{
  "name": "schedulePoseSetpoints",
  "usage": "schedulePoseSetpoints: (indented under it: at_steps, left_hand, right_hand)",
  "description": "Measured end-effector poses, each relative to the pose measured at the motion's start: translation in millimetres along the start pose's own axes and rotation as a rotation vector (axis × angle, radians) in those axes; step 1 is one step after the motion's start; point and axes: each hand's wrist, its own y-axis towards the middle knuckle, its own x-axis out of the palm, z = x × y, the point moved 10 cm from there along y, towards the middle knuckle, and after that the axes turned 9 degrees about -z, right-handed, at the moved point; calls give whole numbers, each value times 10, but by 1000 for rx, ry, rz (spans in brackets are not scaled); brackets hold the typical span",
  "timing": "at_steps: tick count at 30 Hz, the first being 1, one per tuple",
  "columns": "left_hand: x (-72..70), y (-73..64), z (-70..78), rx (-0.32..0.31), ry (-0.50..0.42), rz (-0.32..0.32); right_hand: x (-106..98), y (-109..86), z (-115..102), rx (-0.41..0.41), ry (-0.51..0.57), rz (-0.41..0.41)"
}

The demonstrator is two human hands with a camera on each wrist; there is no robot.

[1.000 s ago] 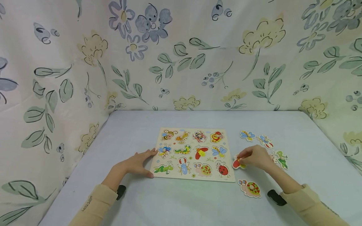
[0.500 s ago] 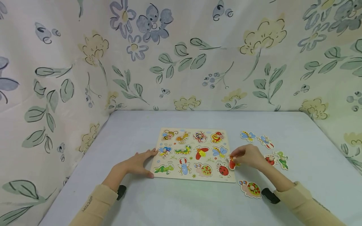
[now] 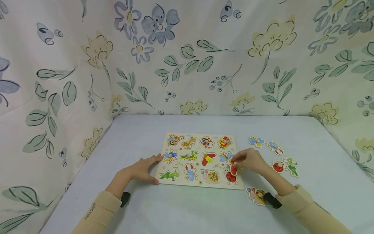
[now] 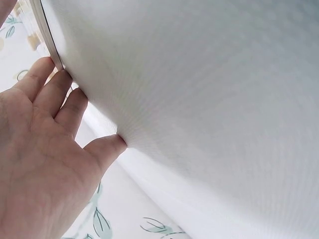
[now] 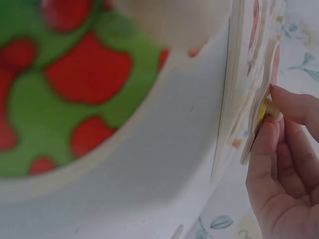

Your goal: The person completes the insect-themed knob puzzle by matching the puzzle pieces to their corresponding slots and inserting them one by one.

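Note:
In the head view a wooden insect puzzle board (image 3: 181,183) lies on the table. My left hand (image 3: 140,170) is at its left edge, fingers spread and fairly straight, fingertips touching the edge in the left wrist view. My right hand (image 3: 252,160) pinches a red-winged insect puzzle piece (image 3: 233,170) over the board's right side, partly covering the dragonfly and ladybug pictures. The right wrist view shows thumb and fingers on the knob (image 5: 271,109) of this tilted piece, which stands apart from the board.
Right of the board lie a dragonfly piece (image 3: 256,141), a blue beetle piece (image 3: 274,147), a ladybug piece (image 3: 278,166) and a grasshopper piece (image 3: 291,167). A snail piece (image 3: 255,196) lies nearer, partly behind the black wrist camera (image 3: 272,200). Floral cloth (image 3: 187,97) stands behind the table.
My right hand has carried the red-winged piece leftward from beside the board to over its right side, uncovering the ladybug piece. The left hand stays at the board's edge.

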Motion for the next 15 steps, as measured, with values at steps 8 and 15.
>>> schedulePoseSetpoints:
  at_steps: [8,15]
  left_hand:
    - [-3,-3,-9,-19,4,0]
    - [1,7,-23,-26,12,7]
  right_hand:
    - [102,114,-80,-20,26,-14]
    - [135,156,-157,-10,35,-41]
